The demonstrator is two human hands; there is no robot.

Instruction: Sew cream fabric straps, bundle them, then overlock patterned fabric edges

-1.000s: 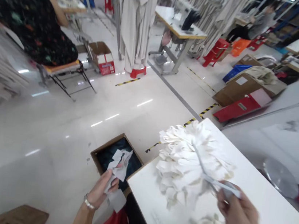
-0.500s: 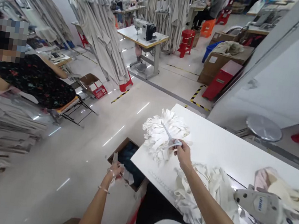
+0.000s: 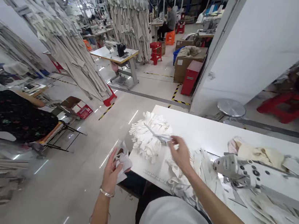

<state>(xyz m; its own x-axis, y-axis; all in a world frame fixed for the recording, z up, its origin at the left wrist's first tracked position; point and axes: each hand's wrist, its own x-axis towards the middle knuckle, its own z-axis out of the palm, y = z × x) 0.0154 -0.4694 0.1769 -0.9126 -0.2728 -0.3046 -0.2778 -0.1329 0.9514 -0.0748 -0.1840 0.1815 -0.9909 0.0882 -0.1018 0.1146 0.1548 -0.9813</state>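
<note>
My left hand [image 3: 112,171] is closed round a crumpled, whitish thin piece [image 3: 124,163], perhaps fabric or paper, just off the left end of the white table [image 3: 191,128]. On that table lies a fluffy bundle of white fabric loops [image 3: 147,141]. A light grey strip [image 3: 154,132] crosses the top of the bundle. My right hand [image 3: 181,154] pinches the strip's right end between thumb and fingers. Beneath my right forearm is a heap of white fabric strips [image 3: 196,177].
A sewing machine head [image 3: 238,169] with cream fabric around it occupies the table's right side. Below the left end is a partly hidden dark box [image 3: 133,185]. A round metal stool [image 3: 231,108] stands behind the table. A co-worker [image 3: 13,116] sits at the left.
My left hand has risen from over the box with the crumpled piece. My right hand stays by the bundle, the strip now lying lower across it. The camera view has turned right.
</note>
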